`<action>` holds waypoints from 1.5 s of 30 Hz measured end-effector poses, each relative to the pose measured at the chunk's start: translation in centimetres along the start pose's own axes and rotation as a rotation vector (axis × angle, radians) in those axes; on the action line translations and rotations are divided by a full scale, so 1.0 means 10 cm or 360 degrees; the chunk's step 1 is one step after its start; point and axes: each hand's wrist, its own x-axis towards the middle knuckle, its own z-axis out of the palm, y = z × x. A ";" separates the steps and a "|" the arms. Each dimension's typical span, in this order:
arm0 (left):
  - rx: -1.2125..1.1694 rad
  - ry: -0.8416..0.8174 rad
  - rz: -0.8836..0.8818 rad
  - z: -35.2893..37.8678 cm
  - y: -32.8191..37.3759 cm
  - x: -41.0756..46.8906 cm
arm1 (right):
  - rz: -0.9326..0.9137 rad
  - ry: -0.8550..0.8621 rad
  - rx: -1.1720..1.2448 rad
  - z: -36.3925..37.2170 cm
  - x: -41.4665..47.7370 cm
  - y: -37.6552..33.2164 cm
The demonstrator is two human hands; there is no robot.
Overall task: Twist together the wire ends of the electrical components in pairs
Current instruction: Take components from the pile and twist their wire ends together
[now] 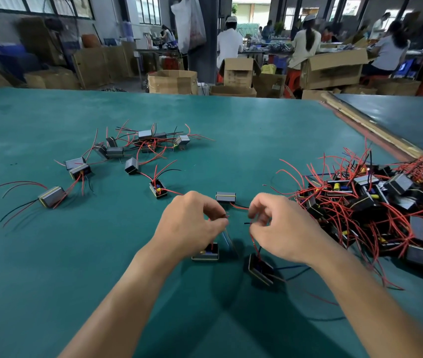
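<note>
Step in hand, as I read it: joining one pair. Left hand (192,224) pinches red wire ends (225,216), fingers curled; right hand (278,227), nearer the pile (375,202), pinches a red wire (252,237). The two sets stand just apart (a black lead (247,223) pokes between). Both units (205,253) sit under the hands, left of the pile. Next move: bring ends together, cross, roll.

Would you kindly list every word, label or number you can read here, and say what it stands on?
No text is readable.
On the plastic bag: reddish print, too blurred.
On the cardboard boxes: marks too small.
On the components: no legible label shows.
</note>
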 end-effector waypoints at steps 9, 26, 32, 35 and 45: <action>0.0040 -0.0092 0.0019 0.04 -0.03 0.00 | 0.0007 0.0142 -0.0159 0.09 0.03 -0.03; -0.0595 -0.0252 -0.0113 0.05 0.00 0.01 | -0.0020 0.0191 0.0087 0.08 0.05 0.01; -0.0537 -0.0246 -0.0083 0.08 -0.02 0.01 | -0.0150 0.0320 0.0204 0.09 0.05 -0.02; -0.0551 -0.0245 -0.0109 0.11 -0.03 0.01 | -0.0216 0.0332 0.0225 0.09 0.02 -0.02; -0.0696 -0.0381 -0.0178 0.09 0.01 0.01 | -0.0013 0.0362 0.0265 0.10 0.11 0.08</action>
